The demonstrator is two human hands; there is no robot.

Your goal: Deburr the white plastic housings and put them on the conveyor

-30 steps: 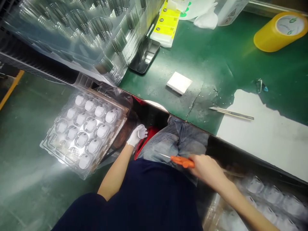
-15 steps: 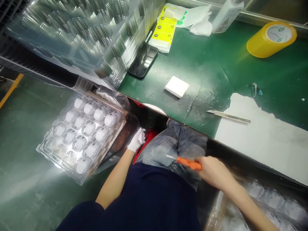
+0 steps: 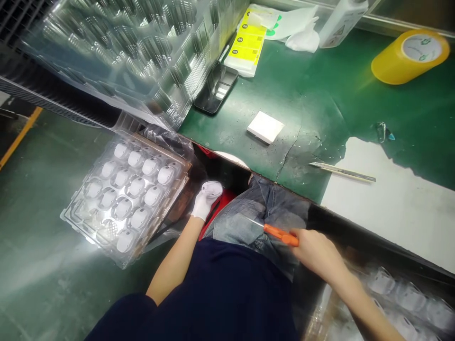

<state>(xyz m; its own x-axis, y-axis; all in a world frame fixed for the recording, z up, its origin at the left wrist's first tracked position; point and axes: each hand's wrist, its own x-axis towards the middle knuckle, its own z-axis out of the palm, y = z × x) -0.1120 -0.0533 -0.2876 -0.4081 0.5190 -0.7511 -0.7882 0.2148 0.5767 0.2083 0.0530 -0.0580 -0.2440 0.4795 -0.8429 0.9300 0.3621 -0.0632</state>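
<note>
My left hand (image 3: 202,202), in a white glove, is closed around a rounded white plastic part (image 3: 212,189) over my lap, near the bench's front edge. The part shows a small dark slot, and the glove hides some of it. Bare and closed, my right hand (image 3: 312,247) grips the handle of an orange utility knife (image 3: 280,234). Its thin metal blade points left, across my jeans, toward the part but apart from it. Left of my gloved hand, a clear plastic tray (image 3: 76,208) holds rows of similar white parts, with some pockets unfilled.
Stacked clear trays (image 3: 142,90) stand at the upper left. On the green bench (image 3: 313,104) lie a phone (image 3: 216,90), a white block (image 3: 265,127), a yellow tape roll (image 3: 408,57) and a slim cutter (image 3: 343,171). More white parts (image 3: 410,296) sit in packaging at the lower right.
My left hand has turned, and the white part now shows in it, facing up. My right hand keeps the knife almost where it was. The whole view has shifted slightly.
</note>
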